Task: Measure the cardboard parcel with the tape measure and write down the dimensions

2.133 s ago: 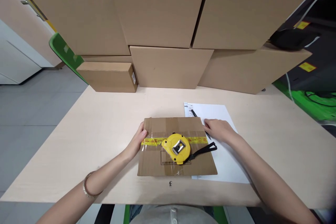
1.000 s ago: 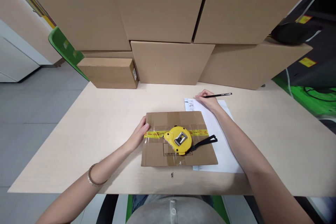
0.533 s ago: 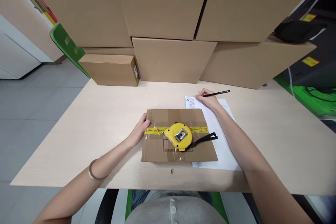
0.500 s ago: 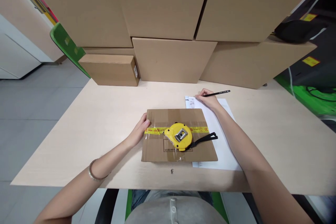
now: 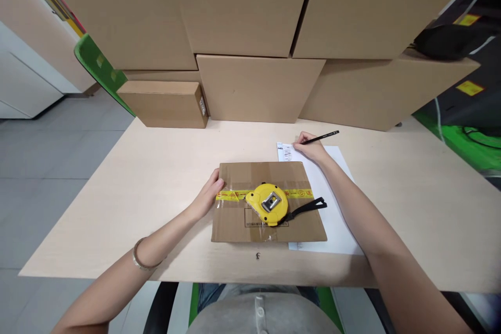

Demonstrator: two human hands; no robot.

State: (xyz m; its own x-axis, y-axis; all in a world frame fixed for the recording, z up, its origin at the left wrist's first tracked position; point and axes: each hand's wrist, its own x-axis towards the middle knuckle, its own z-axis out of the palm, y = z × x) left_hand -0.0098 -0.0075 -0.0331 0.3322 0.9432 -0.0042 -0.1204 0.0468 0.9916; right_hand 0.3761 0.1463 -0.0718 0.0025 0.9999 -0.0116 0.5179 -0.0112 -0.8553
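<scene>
Head view: right hand (image 5: 313,150) closed in a writing grip on a black pen (image 5: 321,138), tip down at the far left corner of a white sheet (image 5: 332,203) beside a small printed block — the pose suits noting something down. Left hand (image 5: 209,195) loosely open, fingers curled against the left edge of a flat cardboard parcel (image 5: 268,201), likely bracing it so it does not slide. The parcel lies on the pale table (image 5: 129,188), overlapping the sheet's left part. A yellow tape measure (image 5: 268,203) sits on top of the parcel, over a strip of yellow tape, black wrist strap trailing right — parked within reach. Larger cartons (image 5: 258,88) stacked along the far edge.
</scene>
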